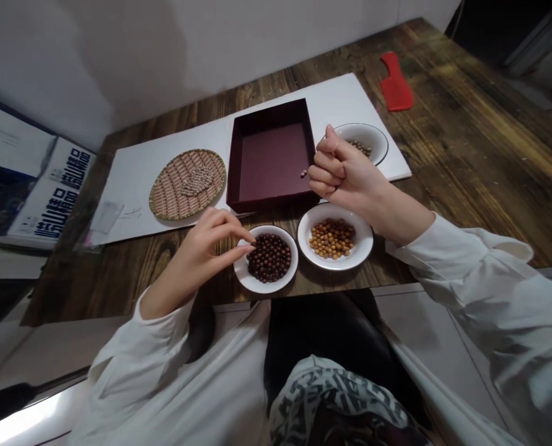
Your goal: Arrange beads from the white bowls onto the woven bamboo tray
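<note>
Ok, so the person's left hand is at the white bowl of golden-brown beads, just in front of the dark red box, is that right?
Not quite: the head view shows the left hand at the white bowl of dark brown beads, not the golden-brown beads. That bowl is also just in front of the dark red box.

Off to the side: red plastic scraper (pixel 396 82), printed card (pixel 57 179).
Scraper on dark wood table (pixel 484 148), upper right; card upper left, blue lettering, white wall (pixel 94 68) behind.
</note>
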The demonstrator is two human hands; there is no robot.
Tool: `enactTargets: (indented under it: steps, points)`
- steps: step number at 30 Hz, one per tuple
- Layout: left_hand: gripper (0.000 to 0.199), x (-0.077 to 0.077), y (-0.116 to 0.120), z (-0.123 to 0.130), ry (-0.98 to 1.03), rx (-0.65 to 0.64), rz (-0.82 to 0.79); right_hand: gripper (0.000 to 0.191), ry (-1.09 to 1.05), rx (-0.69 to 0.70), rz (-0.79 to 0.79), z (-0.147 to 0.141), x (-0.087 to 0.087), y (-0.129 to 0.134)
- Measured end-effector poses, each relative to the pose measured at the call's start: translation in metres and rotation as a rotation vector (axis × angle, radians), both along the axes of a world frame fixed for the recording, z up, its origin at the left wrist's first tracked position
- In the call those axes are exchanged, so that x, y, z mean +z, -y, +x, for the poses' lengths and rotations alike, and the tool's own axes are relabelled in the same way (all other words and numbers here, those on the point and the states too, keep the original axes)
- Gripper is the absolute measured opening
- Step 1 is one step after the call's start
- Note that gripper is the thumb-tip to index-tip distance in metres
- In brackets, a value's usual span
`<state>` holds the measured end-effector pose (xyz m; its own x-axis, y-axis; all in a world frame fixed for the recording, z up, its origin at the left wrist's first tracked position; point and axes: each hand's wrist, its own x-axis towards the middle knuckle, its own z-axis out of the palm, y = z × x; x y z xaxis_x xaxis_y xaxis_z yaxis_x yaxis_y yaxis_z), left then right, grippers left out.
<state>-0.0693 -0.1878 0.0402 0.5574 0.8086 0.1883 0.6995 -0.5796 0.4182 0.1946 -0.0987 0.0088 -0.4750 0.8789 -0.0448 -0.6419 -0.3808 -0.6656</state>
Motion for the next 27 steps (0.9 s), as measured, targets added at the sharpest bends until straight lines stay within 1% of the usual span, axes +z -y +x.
enactTargets:
  steps: [3, 6, 9, 12, 20, 27]
  points:
    - [0.012, -0.005, 0.001, -0.019, -0.09, 0.049, 0.079, 0.042, 0.016, 0.014, 0.003, -0.001, -0.001, 0.001]
    - [0.014, -0.011, 0.001, -0.027, -0.192, 0.055, 0.125, 0.043, 0.026, 0.012, -0.022, -0.002, 0.001, 0.002]
    - [0.016, -0.016, 0.002, -0.024, -0.265, 0.044, 0.148, 0.043, 0.04, -0.009, -0.05, -0.002, 0.003, 0.003]
    - [0.016, -0.018, 0.002, -0.018, -0.306, 0.026, 0.165, 0.044, 0.058, -0.024, -0.069, -0.002, 0.005, 0.004]
    - [0.014, -0.015, 0.006, -0.017, -0.371, -0.033, 0.195, 0.044, 0.065, -0.059, -0.094, -0.003, 0.005, 0.003]
    - [0.012, -0.011, 0.013, -0.015, -0.438, -0.098, 0.227, 0.043, 0.1, -0.118, -0.155, -0.003, 0.006, 0.002]
